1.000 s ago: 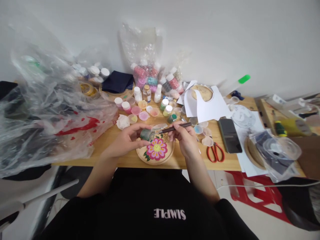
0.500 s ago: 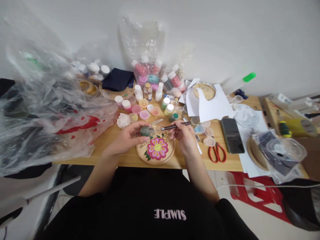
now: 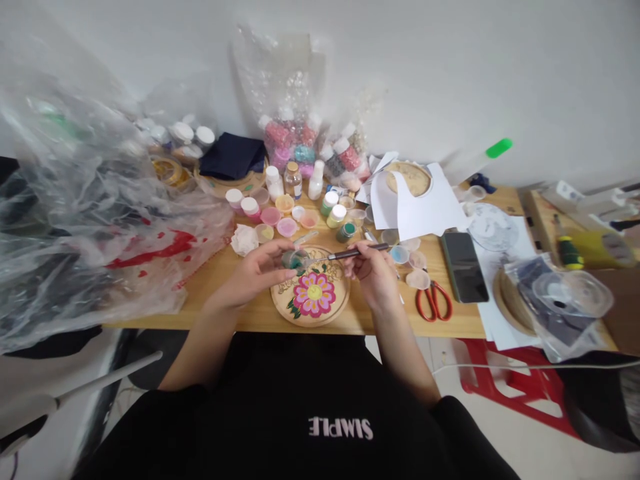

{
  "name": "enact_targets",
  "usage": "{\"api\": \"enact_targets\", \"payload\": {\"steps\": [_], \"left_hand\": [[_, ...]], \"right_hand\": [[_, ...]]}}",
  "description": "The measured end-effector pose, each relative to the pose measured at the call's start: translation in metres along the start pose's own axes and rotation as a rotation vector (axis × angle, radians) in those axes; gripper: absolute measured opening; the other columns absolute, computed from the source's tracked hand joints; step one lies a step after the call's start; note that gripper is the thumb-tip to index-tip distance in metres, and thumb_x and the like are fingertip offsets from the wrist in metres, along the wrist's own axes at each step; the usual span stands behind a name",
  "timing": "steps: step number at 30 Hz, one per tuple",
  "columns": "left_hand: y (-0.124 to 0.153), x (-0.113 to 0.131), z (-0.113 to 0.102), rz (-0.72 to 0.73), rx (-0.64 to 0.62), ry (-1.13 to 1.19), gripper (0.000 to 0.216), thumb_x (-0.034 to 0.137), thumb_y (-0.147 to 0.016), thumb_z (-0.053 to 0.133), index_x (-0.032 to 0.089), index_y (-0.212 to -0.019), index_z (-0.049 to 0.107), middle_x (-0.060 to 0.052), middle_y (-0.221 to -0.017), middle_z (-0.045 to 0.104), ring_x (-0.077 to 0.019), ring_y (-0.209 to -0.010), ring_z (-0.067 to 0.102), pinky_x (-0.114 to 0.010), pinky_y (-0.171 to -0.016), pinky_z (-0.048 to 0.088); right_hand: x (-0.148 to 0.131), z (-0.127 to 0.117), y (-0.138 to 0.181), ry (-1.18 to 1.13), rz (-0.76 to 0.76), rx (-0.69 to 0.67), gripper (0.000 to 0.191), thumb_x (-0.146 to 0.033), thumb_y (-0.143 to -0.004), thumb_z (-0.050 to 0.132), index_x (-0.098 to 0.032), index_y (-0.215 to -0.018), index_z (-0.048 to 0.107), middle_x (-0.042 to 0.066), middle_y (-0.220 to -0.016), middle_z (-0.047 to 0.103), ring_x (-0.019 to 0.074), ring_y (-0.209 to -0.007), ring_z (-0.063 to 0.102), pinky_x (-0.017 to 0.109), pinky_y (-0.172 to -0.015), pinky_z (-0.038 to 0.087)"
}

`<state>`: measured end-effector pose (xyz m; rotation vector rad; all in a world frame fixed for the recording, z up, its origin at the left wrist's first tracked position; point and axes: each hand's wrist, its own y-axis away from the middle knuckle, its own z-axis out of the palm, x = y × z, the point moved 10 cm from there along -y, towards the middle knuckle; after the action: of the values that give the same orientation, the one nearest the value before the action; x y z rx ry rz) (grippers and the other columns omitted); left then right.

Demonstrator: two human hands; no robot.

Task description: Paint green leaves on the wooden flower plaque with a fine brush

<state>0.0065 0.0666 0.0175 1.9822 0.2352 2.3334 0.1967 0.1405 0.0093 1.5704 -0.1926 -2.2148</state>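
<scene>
My left hand (image 3: 260, 272) is closed round a small clear cup (image 3: 295, 260) with dark green stuff inside, tilted so its mouth faces right. In my right hand (image 3: 371, 270) is a thin tool with a dark handle (image 3: 353, 253) and a metal shaft, held like a pen. Its tip points left, at the cup's mouth; whether it touches the cup I cannot tell. Below both hands lies a round wooden board (image 3: 334, 313) bearing a pink flower (image 3: 314, 293) with a yellow centre and green leaves.
Behind the board stand an uncapped green jar (image 3: 346, 232), several small cups and white-capped bottles. Red-handled scissors (image 3: 434, 303) and a phone (image 3: 465, 268) lie to the right. A crumpled tissue (image 3: 245, 240) and large plastic bags (image 3: 100, 220) are at the left.
The cup in my left hand has tipped, so its green inside shows more. The tool has shifted slightly right. The whole view has moved a little.
</scene>
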Motion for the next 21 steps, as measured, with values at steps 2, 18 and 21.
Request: {"api": "enact_targets", "payload": {"steps": [2,18,21], "left_hand": [[0.000,0.000,0.001,0.002,-0.003,-0.007,0.036,0.031,-0.070,0.086,0.021,-0.101,0.071,-0.004,-0.104,0.070,-0.0170,-0.089,0.065,-0.030,-0.079,0.056],[0.001,-0.006,0.011,-0.056,-0.062,-0.063,0.039,0.033,-0.072,0.084,0.020,-0.107,0.069,-0.005,-0.106,0.072,-0.0182,-0.089,0.067,-0.033,-0.081,0.057],[0.001,-0.007,0.013,-0.059,-0.073,-0.039,0.040,0.032,-0.072,0.084,0.021,-0.107,0.069,-0.005,-0.108,0.073,-0.0189,-0.093,0.068,-0.033,-0.083,0.057]], "right_hand": [[0.000,0.000,0.000,0.004,0.000,-0.003,0.021,-0.039,-0.065,0.072,-0.019,-0.068,0.067,-0.003,-0.052,0.064,0.0094,-0.040,0.053,0.022,-0.038,0.035],[-0.002,-0.006,0.006,0.032,-0.079,-0.010,0.016,-0.036,-0.074,0.069,-0.021,-0.073,0.065,-0.004,-0.055,0.065,0.0093,-0.043,0.054,0.023,-0.042,0.038],[-0.003,-0.006,0.007,0.044,-0.088,-0.010,0.016,-0.036,-0.075,0.068,-0.020,-0.073,0.065,-0.004,-0.056,0.065,0.0092,-0.044,0.054,0.023,-0.043,0.038]]}}
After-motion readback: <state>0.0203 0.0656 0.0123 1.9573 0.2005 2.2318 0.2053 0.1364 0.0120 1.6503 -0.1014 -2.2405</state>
